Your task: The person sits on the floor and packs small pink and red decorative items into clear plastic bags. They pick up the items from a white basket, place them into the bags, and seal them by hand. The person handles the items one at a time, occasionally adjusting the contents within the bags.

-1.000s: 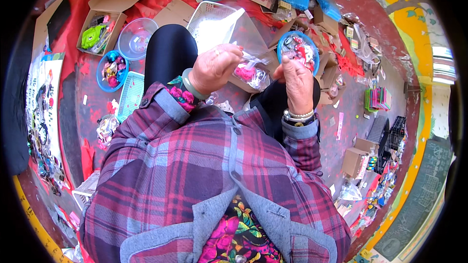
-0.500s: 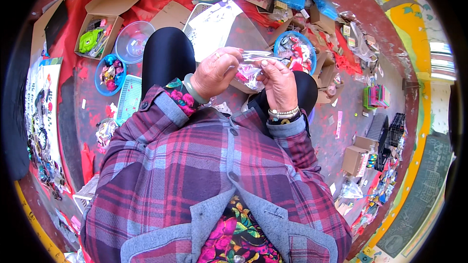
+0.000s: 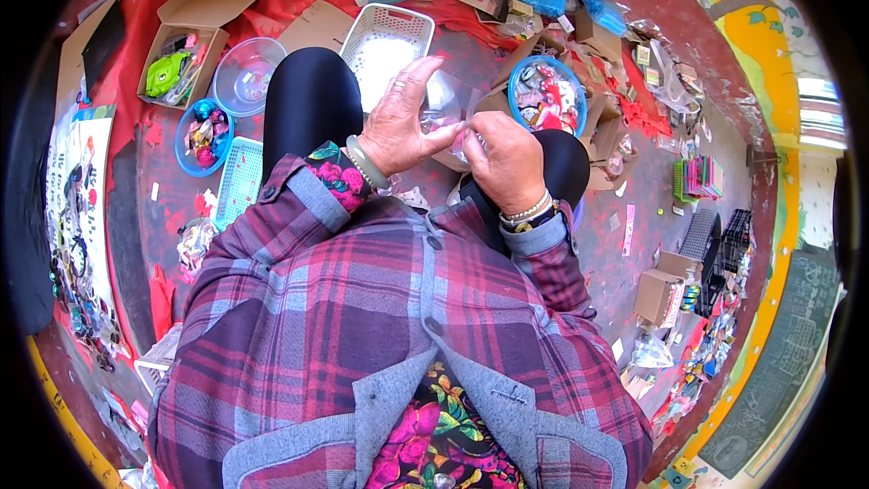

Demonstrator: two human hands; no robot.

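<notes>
I see both hands raised over the lap, meeting around a small clear plastic bag [image 3: 450, 113]. The left hand [image 3: 398, 127] has its fingers spread and curled, pinching the bag's upper edge, which I take as a way of keeping the mouth open or taut. The right hand [image 3: 507, 158] is closed on the bag's lower right side, knuckles toward the camera; what its fingertips do inside the fold I cannot tell. Holding the bag up between the knees keeps it above the cluttered floor and within reach of the supplies.

Those supplies ring the person on the red-stained floor [image 3: 634, 181]: a white slotted basket [image 3: 385, 36] just beyond the hands, a blue bowl of colourful small items [image 3: 548, 95] to the right of the hands, a clear bowl [image 3: 243, 72] and a smaller blue bowl [image 3: 201, 134] to the left, and an open cardboard box [image 3: 186, 54] with green items at far left. Everything sits within an arm's sweep, which suits sorting or packing while seated.

Compared with a second ago, the hands have drawn together: the right hand was then apart, near the blue bowl, and now it sits against the bag. Half a second ago the bag lay stretched flatter between the hands; now it is turned more upright, and the left fingers are opened wider.
</notes>
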